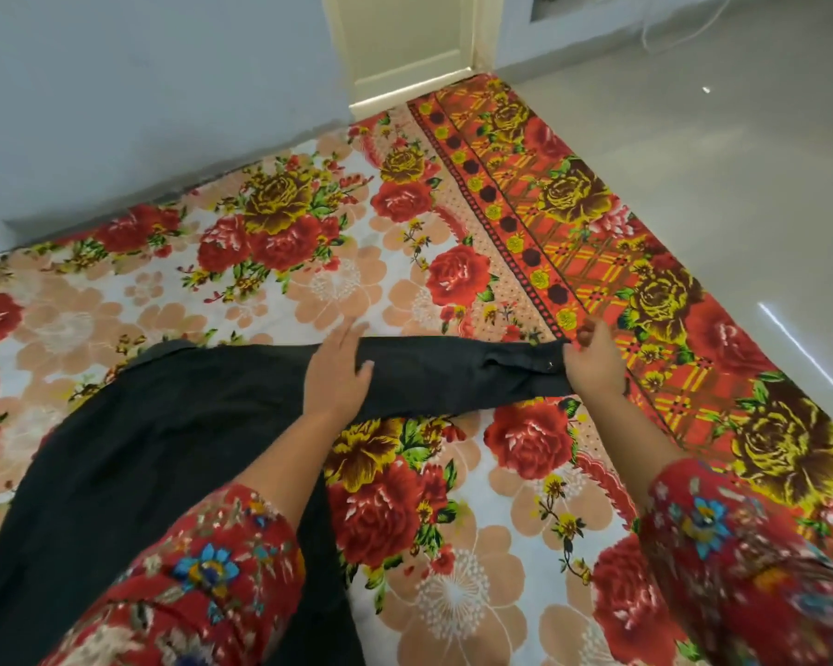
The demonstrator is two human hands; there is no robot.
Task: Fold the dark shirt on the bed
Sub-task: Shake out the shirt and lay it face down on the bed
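Note:
The dark shirt (164, 425) lies spread on the flowered bed sheet (453, 497), its body at the lower left and one sleeve (453, 372) stretched out to the right. My left hand (340, 372) rests flat on the sleeve near the shoulder, fingers apart. My right hand (592, 362) pinches the cuff end of the sleeve, where a small button shows. Both forearms wear red flowered sleeves.
A blue-grey wall (140, 113) runs along the far edge of the bed. A cream door frame (405, 50) stands behind the bed's far corner. Shiny grey floor (717, 161) lies to the right of the bed.

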